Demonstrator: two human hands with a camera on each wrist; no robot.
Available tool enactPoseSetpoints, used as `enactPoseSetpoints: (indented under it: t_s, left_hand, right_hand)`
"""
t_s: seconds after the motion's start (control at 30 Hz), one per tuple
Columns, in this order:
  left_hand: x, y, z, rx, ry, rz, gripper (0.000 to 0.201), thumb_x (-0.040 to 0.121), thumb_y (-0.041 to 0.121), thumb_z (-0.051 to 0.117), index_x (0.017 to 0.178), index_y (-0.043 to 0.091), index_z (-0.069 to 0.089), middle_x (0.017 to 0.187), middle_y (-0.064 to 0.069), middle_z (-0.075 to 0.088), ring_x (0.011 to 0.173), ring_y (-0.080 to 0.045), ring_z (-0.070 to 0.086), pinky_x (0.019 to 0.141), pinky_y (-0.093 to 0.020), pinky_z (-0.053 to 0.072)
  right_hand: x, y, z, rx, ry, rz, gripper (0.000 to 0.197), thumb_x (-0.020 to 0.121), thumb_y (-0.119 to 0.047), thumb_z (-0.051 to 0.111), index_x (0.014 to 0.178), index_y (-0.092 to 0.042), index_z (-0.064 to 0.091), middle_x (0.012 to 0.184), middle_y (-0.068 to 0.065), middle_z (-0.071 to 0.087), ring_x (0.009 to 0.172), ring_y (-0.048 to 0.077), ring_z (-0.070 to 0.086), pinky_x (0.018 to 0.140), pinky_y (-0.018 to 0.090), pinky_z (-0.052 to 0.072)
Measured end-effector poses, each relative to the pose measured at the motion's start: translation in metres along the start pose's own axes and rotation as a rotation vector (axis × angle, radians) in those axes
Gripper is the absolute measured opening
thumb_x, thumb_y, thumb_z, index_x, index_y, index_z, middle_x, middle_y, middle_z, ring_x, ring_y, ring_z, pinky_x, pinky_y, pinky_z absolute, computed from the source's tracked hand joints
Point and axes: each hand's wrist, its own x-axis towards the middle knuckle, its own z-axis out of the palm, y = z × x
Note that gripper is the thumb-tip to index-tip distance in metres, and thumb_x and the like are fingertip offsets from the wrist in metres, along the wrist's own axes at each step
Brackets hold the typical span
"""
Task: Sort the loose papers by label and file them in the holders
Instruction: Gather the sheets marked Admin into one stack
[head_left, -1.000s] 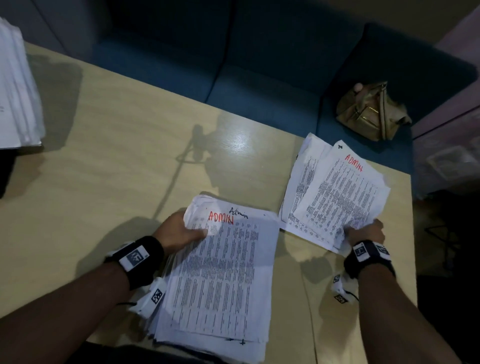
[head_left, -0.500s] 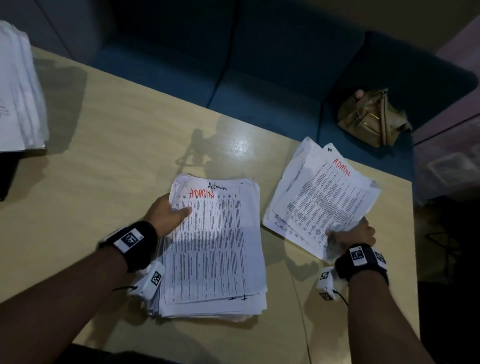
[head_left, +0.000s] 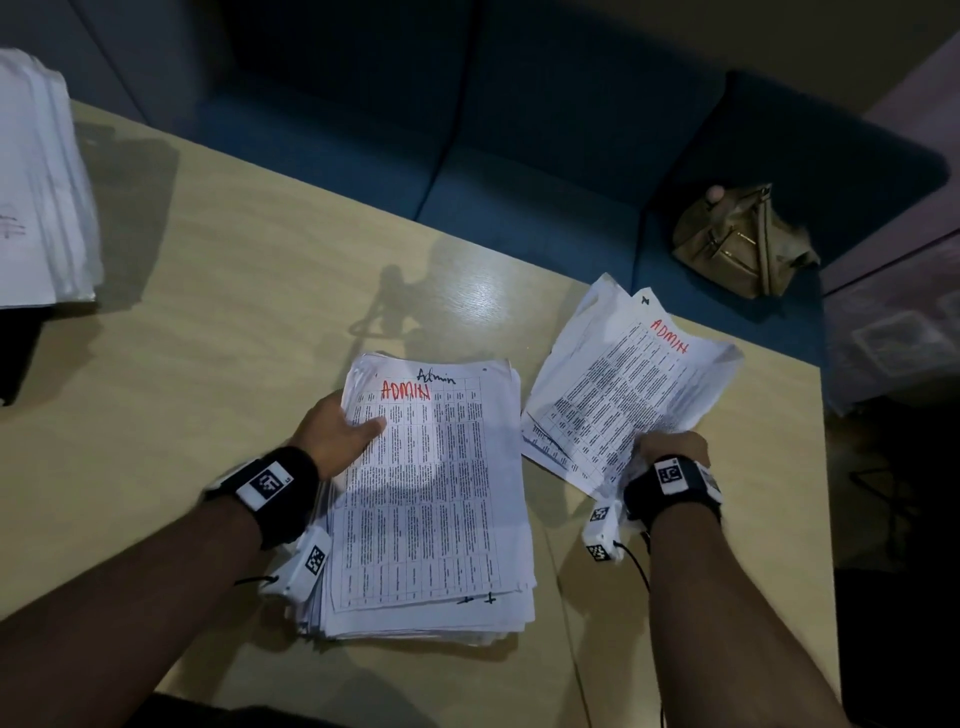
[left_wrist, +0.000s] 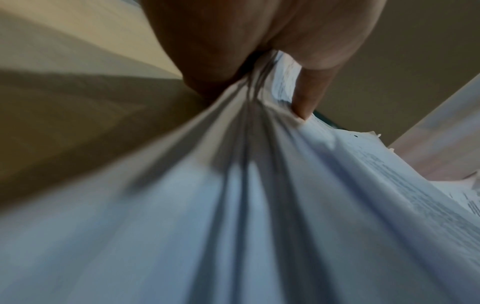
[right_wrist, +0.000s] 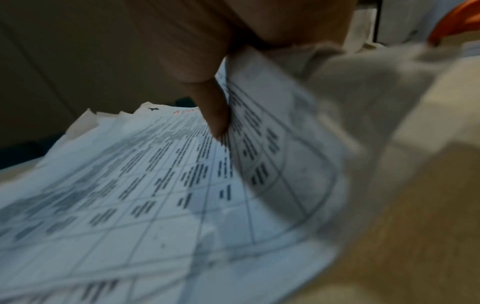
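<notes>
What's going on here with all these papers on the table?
A person is sorting printed sheets on a wooden table. The left hand grips the edge of a thick stack marked ADMIN in red. The right hand pinches a smaller, crumpled ADMIN bundle beside it. Another paper pile sits far left.

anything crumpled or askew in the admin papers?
Yes. The small bundle in the right hand is creased and bunched at the gripped corner, its sheets fanned and skewed against the big stack, which the left hand grips by its edge. That stack's lower sheets are splayed too.
</notes>
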Motion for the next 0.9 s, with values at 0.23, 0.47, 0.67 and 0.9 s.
enactPoseSetpoints:
  t_s: [0.23,0.47,0.67,0.9]
  left_hand:
    - [0.000,0.005,-0.001,-0.079,-0.007,-0.046,0.012,0.088,0.022,0.065,0.100,0.021,0.063,0.089,0.001,0.070,0.084,-0.023,0.069,0.067,-0.031,0.054]
    - [-0.004,0.011,0.009,-0.176,0.069,-0.080,0.035,0.088,0.025,0.062,0.122,0.019,0.056,0.083,-0.010,0.067,0.067,-0.019,0.061,0.057,-0.030,0.053]
    - [-0.004,0.012,0.007,-0.279,0.103,-0.014,0.032,0.093,0.050,0.052,0.116,0.027,0.057,0.109,0.008,0.063,0.100,-0.015,0.059,0.085,-0.029,0.041]
    - [-0.006,0.009,0.011,-0.263,0.073,-0.009,0.087,0.070,0.070,0.065,0.144,0.036,0.033,0.148,0.004,0.043,0.134,-0.021,0.043,0.108,-0.040,0.037]
  right_hand:
    - [-0.044,-0.050,-0.058,0.351,0.266,-0.396,0.036,0.081,-0.020,0.071,0.112,-0.004,0.064,0.106,0.012,0.068,0.097,0.025,0.065,0.076,0.031,0.047]
    - [-0.118,-0.005,-0.028,0.379,-0.086,-0.544,0.044,0.077,-0.036,0.077,0.111,-0.011,0.066,0.098,0.003,0.068,0.086,0.018,0.062,0.074,0.031,0.047]
    - [-0.156,0.051,0.047,0.159,-0.324,-0.408,0.033,0.076,-0.025,0.077,0.106,-0.018,0.066,0.097,-0.001,0.072,0.088,0.022,0.069,0.077,0.039,0.057]
    - [-0.151,0.023,0.044,-0.008,-0.424,-0.620,0.057,0.078,-0.027,0.076,0.126,-0.021,0.047,0.107,-0.009,0.061,0.090,0.008,0.059,0.072,0.019,0.047]
